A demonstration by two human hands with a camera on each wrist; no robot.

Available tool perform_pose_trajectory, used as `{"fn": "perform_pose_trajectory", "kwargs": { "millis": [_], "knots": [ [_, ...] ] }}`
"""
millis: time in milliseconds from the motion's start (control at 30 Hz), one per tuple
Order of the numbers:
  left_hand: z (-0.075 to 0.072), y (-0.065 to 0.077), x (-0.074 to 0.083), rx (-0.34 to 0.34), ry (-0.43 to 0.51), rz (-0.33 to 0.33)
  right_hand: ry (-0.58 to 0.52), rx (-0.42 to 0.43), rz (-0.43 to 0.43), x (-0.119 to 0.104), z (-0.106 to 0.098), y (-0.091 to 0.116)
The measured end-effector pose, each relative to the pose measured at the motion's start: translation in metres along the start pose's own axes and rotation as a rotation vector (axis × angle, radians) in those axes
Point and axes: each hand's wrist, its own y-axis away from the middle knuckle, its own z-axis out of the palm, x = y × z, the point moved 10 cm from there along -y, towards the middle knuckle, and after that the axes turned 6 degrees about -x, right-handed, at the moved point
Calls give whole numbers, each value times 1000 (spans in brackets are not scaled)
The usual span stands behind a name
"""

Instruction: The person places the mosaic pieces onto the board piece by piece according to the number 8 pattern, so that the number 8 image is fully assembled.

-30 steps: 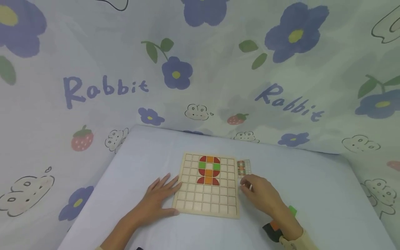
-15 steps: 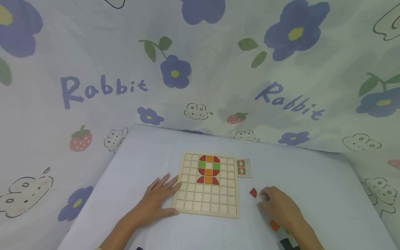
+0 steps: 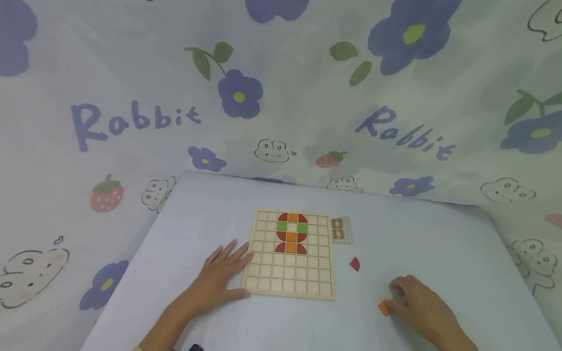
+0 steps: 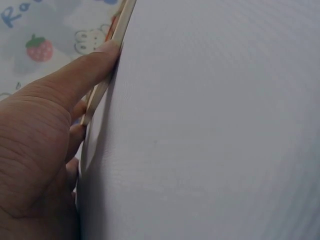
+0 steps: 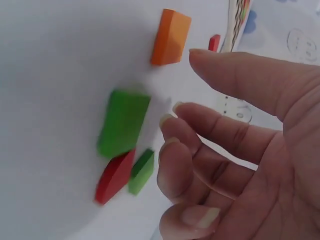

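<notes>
A wooden grid board carries red, orange and green pieces forming a pattern in its upper middle columns. My left hand lies flat at its left side, fingers spread and fingertips on the frame. To the board's right, my right hand hovers with loosely bent fingers and nothing between them. In the right wrist view, an orange block lies past the thumb. A larger green block, a red piece and a smaller green piece lie close together by the fingertips. The head view mostly hides these three behind the hand.
A small pattern card lies against the board's upper right edge. One red quarter-circle piece sits alone between board and right hand. Patterned cloth rises behind the white table. A dark object shows at the bottom edge.
My right hand has moved from beside the card toward the lower right, over the loose blocks. The red quarter-circle piece is now uncovered on the table. My left hand stays at the board.
</notes>
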Motion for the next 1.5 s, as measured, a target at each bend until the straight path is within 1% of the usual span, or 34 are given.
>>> {"fn": "perform_pose_trajectory", "kwargs": {
  "millis": [100,200,400,533,767,900,1067,1267,1400,1500],
  "knots": [
    [0,0,-1,-4,-2,-4,-3,-13,2,7,3,6],
    [-1,0,0,-7,3,2,7,-23,26,13,6,9],
    [0,-1,0,-29,16,-12,27,-29,48,26,12,20],
    [0,-2,-1,-34,15,-16,31,-51,59,34,17,25],
    [1,-1,-1,-32,23,-16,36,-95,79,42,22,27],
    [0,0,1,-30,30,-10,54,-95,86,45,23,25],
    [-3,1,4,-19,19,3,89,-36,51,43,21,22],
    [-1,0,4,-27,24,7,103,18,27,40,19,21],
    [1,0,1,-34,21,-6,101,61,15,26,12,19],
    [1,0,-1,-32,19,-8,113,92,-18,7,7,14]
  ]
}}
